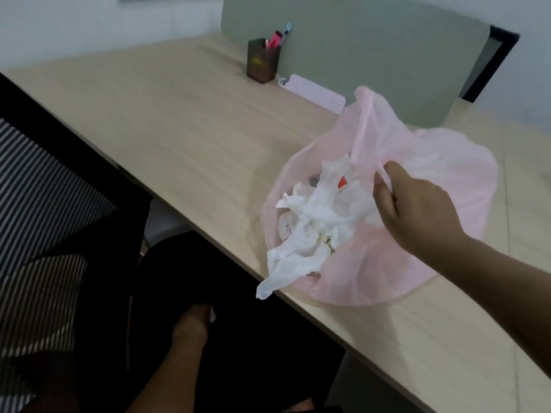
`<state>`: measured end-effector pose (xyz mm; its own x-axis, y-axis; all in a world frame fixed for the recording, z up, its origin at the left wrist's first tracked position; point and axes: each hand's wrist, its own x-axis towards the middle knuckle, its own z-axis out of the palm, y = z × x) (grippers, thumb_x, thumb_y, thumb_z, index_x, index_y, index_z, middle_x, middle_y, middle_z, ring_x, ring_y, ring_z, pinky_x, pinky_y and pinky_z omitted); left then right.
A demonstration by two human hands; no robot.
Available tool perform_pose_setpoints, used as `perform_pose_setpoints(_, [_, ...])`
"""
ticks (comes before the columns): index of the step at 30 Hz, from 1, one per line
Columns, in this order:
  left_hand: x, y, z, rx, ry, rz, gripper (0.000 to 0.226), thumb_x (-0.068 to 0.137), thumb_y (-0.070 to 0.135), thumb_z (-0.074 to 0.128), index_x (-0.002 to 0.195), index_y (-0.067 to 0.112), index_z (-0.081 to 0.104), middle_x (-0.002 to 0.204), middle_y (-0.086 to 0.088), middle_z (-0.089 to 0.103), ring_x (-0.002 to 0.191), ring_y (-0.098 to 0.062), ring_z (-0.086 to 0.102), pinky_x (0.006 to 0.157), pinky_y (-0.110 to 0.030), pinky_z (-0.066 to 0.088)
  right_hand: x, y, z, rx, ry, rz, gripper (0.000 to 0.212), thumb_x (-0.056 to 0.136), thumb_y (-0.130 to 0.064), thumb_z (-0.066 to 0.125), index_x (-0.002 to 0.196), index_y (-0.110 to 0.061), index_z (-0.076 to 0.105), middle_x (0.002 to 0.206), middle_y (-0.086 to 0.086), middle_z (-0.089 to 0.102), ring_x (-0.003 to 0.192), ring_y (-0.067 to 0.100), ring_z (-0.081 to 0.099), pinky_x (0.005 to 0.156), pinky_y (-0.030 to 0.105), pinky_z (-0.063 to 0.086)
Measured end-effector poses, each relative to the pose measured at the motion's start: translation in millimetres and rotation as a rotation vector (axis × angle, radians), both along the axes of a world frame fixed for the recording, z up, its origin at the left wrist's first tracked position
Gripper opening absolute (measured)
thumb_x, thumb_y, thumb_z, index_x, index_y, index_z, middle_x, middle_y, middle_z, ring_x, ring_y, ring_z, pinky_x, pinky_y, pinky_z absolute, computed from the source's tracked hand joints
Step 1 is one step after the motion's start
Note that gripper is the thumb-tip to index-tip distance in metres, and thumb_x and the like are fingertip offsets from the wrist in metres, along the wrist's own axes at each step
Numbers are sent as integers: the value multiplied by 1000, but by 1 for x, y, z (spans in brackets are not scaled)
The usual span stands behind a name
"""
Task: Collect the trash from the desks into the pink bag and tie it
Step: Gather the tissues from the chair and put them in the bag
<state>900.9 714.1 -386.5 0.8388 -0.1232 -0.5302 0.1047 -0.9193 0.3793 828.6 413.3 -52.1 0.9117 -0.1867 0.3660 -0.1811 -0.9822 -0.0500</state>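
My right hand is pinched shut on the far rim of the pink bag, holding its mouth open. My left hand hangs low below the counter edge with something small and white at the fingertips; I cannot tell whether it is clamped on it or only touching. The bag lies on the near right part of the counter, slumped on its side, its long axis running from the far right towards me, mouth facing the near edge. Crumpled white paper fills it and one tail spills over the counter edge. I judge collecting is nearly done: the spilling paper needs tucking in, and tying is not yet begun. Farther off, a pen holder stands by the divider.
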Motion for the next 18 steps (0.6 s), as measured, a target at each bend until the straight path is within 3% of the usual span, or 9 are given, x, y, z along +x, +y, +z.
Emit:
perform_pose_setpoints(2, [-1, 1, 21, -140, -24, 87, 31, 101, 9, 48, 83, 32, 57, 109, -7, 64, 96, -18, 56, 79, -27, 44, -6, -3, 3, 6, 7, -20, 20, 99, -26, 36, 91, -9, 43, 51, 7, 48, 47, 35, 48, 49, 36, 38])
perform_pose_setpoints(3, [0, 0, 34, -221, -32, 124, 33, 100, 8, 50, 75, 30, 56, 98, -4, 65, 92, -18, 60, 75, -27, 46, -8, -4, 5, 7, 12, -30, 20, 99, -27, 36, 90, -10, 43, 51, 7, 50, 47, 35, 48, 49, 35, 37])
perform_pose_setpoints(6, [4, -4, 94, -465, -148, 218, 19, 95, 13, 56, 80, 17, 67, 83, -1, 71, 87, -24, 69, 68, -24, 45, -8, -4, 19, -18, 11, -27, 23, 98, -31, 31, 86, -13, 38, 50, 7, 49, 44, 35, 46, 45, 32, 30])
perform_pose_setpoints(10, [14, -16, 190, -642, -369, 324, 13, 86, 5, 65, 77, 12, 59, 83, -8, 65, 75, -26, 61, 66, -30, 45, -3, 3, 41, -19, -12, -23, 18, 97, -31, 31, 85, -17, 33, 49, 8, 47, 41, 35, 41, 44, 30, 26])
perform_pose_setpoints(12, [15, -27, 242, -728, -434, 248, 24, 83, 2, 67, 75, 23, 58, 88, -7, 63, 75, -22, 61, 69, -25, 49, -6, 8, 52, -8, -15, -36, 20, 94, -34, 27, 84, -17, 31, 49, 5, 42, 40, 33, 35, 42, 28, 19])
perform_pose_setpoints(14, [15, -44, 288, -828, -450, 141, 28, 81, 0, 69, 78, 27, 59, 89, -7, 67, 80, -25, 66, 74, -31, 54, -9, 12, 61, -10, -3, -47, 23, 94, -37, 25, 84, -17, 30, 48, 2, 39, 40, 32, 33, 42, 27, 17])
perform_pose_setpoints(18, [11, -92, 361, -973, -230, -153, 25, 88, 14, 71, 94, 38, 65, 100, 9, 72, 95, -10, 69, 79, -20, 55, -16, 12, 73, 31, 33, -127, 19, 98, -29, 36, 87, -15, 31, 51, 4, 40, 47, 36, 40, 47, 33, 27])
